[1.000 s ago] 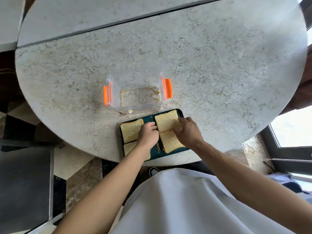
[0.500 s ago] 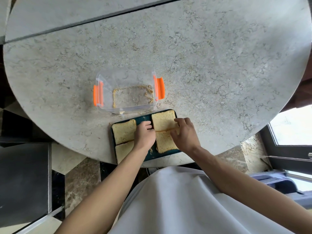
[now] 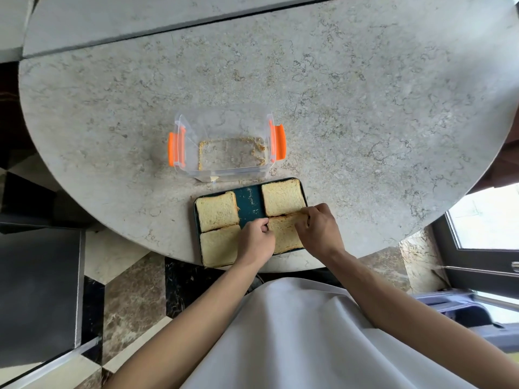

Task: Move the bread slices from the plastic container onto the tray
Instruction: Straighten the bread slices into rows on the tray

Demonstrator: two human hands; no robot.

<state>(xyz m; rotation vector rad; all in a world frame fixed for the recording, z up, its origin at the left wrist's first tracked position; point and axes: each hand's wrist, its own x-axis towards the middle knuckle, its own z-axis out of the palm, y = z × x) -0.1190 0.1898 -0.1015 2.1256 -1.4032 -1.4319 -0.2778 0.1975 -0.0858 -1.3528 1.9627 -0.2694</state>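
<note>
Four bread slices (image 3: 217, 210) lie on the dark tray (image 3: 250, 202) at the table's near edge. Both hands, left (image 3: 257, 240) and right (image 3: 318, 231), pinch the near-right slice (image 3: 285, 234), seating it. Only crumbs remain in the plastic container (image 3: 224, 147); next, let go.

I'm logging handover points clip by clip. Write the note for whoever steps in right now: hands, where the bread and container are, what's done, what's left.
Left hand: fingers pinched on the left edge of the near-right slice.
Right hand: gripping the same slice at its far right corner.
Tray: at the near table edge, holding four slices; far-left slice, near-left slice and far-right slice lie flat, and a bare strip runs down the middle.
Plastic container: just behind the tray, only crumbs inside.
Done: all bread is out of the container.
Left: settle the held slice flat and let go.
</note>
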